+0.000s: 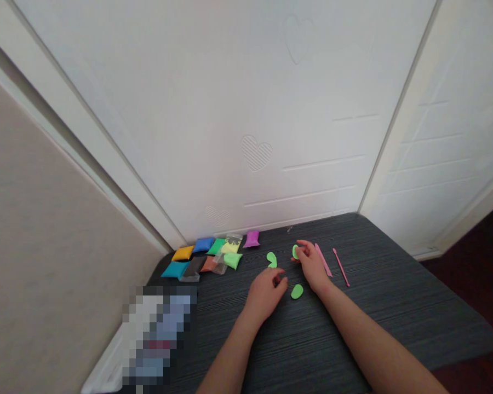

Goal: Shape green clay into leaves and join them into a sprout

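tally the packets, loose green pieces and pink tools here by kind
Packets: 9
Green pieces: 3, one of them at the fingers of the right hand, taking the curved piece by the left hand as single
Pink tools: 2
Total: 14

Left grip (266, 293): bare hand, slim fingers (276, 271), rounded back. Right grip (311, 269): same build, bare too. Behind each grip, narrow bare wrist (250, 323), then smooth bare forearm (365, 334), tapered, thicker farther from the grip. Finger details too small to make out.
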Demonstrator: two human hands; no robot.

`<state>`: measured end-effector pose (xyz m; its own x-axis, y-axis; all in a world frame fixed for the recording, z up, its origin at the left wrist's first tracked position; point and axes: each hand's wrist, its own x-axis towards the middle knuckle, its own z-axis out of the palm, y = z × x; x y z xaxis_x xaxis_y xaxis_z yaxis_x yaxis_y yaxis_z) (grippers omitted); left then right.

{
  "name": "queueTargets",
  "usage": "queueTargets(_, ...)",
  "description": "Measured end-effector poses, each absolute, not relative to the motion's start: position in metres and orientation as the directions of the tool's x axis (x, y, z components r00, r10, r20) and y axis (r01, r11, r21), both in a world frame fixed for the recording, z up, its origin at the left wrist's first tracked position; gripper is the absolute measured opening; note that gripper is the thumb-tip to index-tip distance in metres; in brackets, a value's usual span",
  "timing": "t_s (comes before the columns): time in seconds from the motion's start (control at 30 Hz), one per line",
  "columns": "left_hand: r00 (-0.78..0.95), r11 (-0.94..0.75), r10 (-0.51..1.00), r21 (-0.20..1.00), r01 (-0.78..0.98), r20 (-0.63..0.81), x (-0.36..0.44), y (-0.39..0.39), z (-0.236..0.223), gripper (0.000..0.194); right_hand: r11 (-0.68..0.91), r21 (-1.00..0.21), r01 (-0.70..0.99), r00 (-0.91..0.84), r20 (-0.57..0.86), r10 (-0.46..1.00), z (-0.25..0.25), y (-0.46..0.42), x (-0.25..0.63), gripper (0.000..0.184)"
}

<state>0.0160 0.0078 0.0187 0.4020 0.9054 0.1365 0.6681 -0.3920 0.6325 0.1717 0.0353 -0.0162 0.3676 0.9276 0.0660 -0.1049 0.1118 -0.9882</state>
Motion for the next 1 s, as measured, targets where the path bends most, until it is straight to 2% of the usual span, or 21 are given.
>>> queueTargets(0.1,0.245,-0.314,0.949,0.634,0.707,0.197,0.011,0.026,0.016,0.026,0.121,-0.989,-0.084,0.370,0.082,0.925,-0.020,0.037,0.173,0.033)
queueTargets(0.17,0.175,-0.280,0.957,0.584,0.762,0.230,0.010,0.038,0.012,0.026,0.121,-0.990,-0.076,0.365,0.085,0.927,-0.021,0.038,0.174,0.033)
queueTargets(0.37,0.092,-0.186,0.971,0.465,0.865,0.219,0.018,0.057,-0.001,0.035,0.124,-0.991,-0.046,0.354,0.100,0.930,-0.021,0.037,0.174,0.034)
queueTargets(0.47,0.079,-0.172,0.975,0.475,0.863,0.209,0.022,0.061,-0.005,0.029,0.117,-0.993,-0.029,0.368,0.098,0.925,-0.021,0.038,0.174,0.034)
queueTargets(0.57,0.062,-0.157,0.980,0.543,0.825,0.190,0.024,0.064,-0.005,0.021,0.099,-0.995,-0.020,0.382,0.084,0.920,-0.020,0.039,0.174,0.031)
queueTargets(0.67,0.059,-0.146,0.988,0.706,0.693,0.146,0.022,0.065,-0.004,0.016,0.089,-0.996,-0.010,0.399,0.078,0.914,-0.019,0.040,0.174,0.029)
queueTargets(0.8,0.085,-0.081,0.995,0.944,0.319,0.056,0.016,0.062,-0.002,0.020,0.076,-0.997,0.012,0.410,0.074,0.909,-0.018,0.039,0.174,0.027)
queueTargets(0.9,0.069,0.060,0.995,0.992,0.110,-0.067,0.009,0.058,-0.001,0.027,0.064,-0.996,0.067,0.380,0.085,0.921,-0.017,0.036,0.174,0.022)
queueTargets(1.0,0.095,0.136,0.986,0.991,-0.004,-0.135,0.005,0.054,-0.003,0.030,0.071,-0.988,0.135,0.329,0.112,0.938,-0.016,0.033,0.173,0.021)
